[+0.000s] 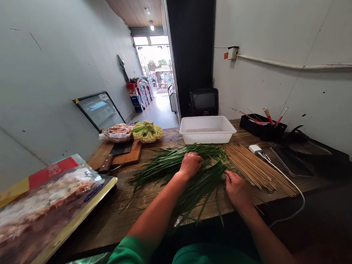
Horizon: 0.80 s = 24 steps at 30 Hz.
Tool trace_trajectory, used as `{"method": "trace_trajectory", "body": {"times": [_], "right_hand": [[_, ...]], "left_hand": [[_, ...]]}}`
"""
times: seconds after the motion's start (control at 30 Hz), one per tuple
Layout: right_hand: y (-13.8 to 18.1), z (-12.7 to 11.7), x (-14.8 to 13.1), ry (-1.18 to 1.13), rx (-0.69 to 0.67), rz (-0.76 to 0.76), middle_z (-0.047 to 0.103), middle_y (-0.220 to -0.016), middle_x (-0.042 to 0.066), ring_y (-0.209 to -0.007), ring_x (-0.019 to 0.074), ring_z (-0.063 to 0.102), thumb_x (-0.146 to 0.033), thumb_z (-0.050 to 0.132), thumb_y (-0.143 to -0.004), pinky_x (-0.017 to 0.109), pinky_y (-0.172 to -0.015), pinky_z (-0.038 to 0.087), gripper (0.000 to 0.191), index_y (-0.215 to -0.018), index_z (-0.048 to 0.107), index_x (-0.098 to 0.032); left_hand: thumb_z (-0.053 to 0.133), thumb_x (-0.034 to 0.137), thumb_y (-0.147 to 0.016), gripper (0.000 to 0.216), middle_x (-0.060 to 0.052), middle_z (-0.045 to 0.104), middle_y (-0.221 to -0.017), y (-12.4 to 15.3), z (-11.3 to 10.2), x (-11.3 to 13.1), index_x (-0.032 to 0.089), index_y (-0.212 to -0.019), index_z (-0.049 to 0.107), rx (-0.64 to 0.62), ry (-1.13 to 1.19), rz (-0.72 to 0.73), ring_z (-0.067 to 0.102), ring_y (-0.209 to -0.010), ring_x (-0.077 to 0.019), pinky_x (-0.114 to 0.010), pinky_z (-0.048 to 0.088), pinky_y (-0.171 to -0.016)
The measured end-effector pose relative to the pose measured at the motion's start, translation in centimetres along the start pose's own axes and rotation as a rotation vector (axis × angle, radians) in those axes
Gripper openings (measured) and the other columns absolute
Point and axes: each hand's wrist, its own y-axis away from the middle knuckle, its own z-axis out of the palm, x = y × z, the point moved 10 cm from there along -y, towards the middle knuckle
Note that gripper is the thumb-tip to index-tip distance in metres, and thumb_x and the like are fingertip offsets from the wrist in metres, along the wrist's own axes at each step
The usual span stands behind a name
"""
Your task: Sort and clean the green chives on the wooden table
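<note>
Long green garlic chives [166, 161] lie in a pile on the wooden table, with a second bunch [201, 188] spread nearer to me. My left hand [191, 164] is closed, its fingers curled down onto the chives between the two bunches; its fingertips are partly hidden. At the cut ends of the near bunch, my right hand [236, 186] is pinched around a thin bamboo skewer [259, 209], whose tail shows below the palm. Right of the chives, many loose bamboo skewers [257, 168] lie side by side.
Behind the chives stands a white plastic tub [207, 131]. A cauliflower [147, 132], a bagged food pack [116, 133] and a cleaver [107, 163] on a cutting board [132, 153] are back left. A large printed package [48, 209] fills the left. A charger [254, 149] and black box [261, 128] sit right.
</note>
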Motion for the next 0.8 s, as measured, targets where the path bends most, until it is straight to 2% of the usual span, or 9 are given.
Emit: {"method": "trace_trajectory", "body": {"times": [0.1, 0.2, 0.47, 0.57, 0.7, 0.8], "right_hand": [[0.0, -0.2, -0.1, 0.005, 0.008, -0.002, 0.068, -0.101, 0.008, -0.088, 0.017, 0.063, -0.025, 0.036, -0.092, 0.025, -0.076, 0.044, 0.032, -0.106, 0.063, -0.016], [0.0, -0.1, -0.2, 0.006, -0.005, 0.0, 0.068, -0.101, 0.008, -0.088, 0.0177, 0.063, -0.025, 0.035, -0.092, 0.026, -0.077, 0.044, 0.033, -0.106, 0.063, -0.015], [0.0, -0.1, -0.2, 0.003, -0.006, -0.006, 0.068, -0.103, 0.01, -0.089, 0.0186, 0.063, -0.025, 0.035, -0.091, 0.027, -0.077, 0.045, 0.034, -0.107, 0.064, -0.014], [-0.1, 0.0, -0.2, 0.014, -0.015, -0.006, 0.068, -0.102, 0.009, -0.088, 0.0184, 0.064, -0.024, 0.035, -0.091, 0.027, -0.076, 0.045, 0.034, -0.107, 0.064, -0.014], [-0.1, 0.1, -0.3, 0.015, -0.023, -0.016, 0.068, -0.101, 0.009, -0.087, 0.0183, 0.064, -0.024, 0.036, -0.091, 0.027, -0.076, 0.045, 0.033, -0.106, 0.064, -0.014], [0.0, 0.0, -0.2, 0.004, -0.012, -0.014, 0.068, -0.101, 0.009, -0.087, 0.0176, 0.064, -0.025, 0.036, -0.091, 0.026, -0.076, 0.045, 0.033, -0.106, 0.064, -0.015]], "left_hand": [[0.059, 0.032, -0.078, 0.019, -0.01, 0.065, -0.089, 0.2, 1.0, -0.4, 0.02, -0.084, 0.073, -0.064, -0.132, -0.018, 0.054, -0.099, -0.0258, -0.04, 0.037, -0.091], [0.06, 0.035, -0.077, 0.02, -0.009, 0.064, -0.09, 0.3, 1.5, -0.3, 0.021, -0.085, 0.072, -0.083, -0.14, -0.032, 0.053, -0.099, -0.0253, -0.04, 0.036, -0.09], [0.049, 0.017, -0.078, 0.022, -0.013, 0.066, -0.083, 0.0, 1.7, 1.0, 0.014, -0.075, 0.071, -0.05, -0.203, -0.008, 0.056, -0.093, -0.0243, -0.04, 0.035, -0.092], [0.048, 0.021, -0.079, 0.024, -0.012, 0.069, -0.085, 0.0, 1.1, 0.2, 0.015, -0.083, 0.071, 0.005, -0.106, -0.093, 0.059, -0.089, -0.023, -0.039, 0.038, -0.09], [0.049, 0.021, -0.078, 0.023, -0.007, 0.07, -0.094, -0.3, 0.5, -1.3, 0.018, -0.087, 0.07, 0.097, 0.132, -0.179, 0.061, -0.092, -0.0195, -0.032, 0.043, -0.087], [0.05, 0.016, -0.076, 0.025, -0.004, 0.071, -0.09, -0.4, 0.8, -1.9, 0.017, -0.093, 0.069, 0.115, 0.34, -0.209, 0.062, -0.086, -0.0159, -0.026, 0.046, -0.082]]}}
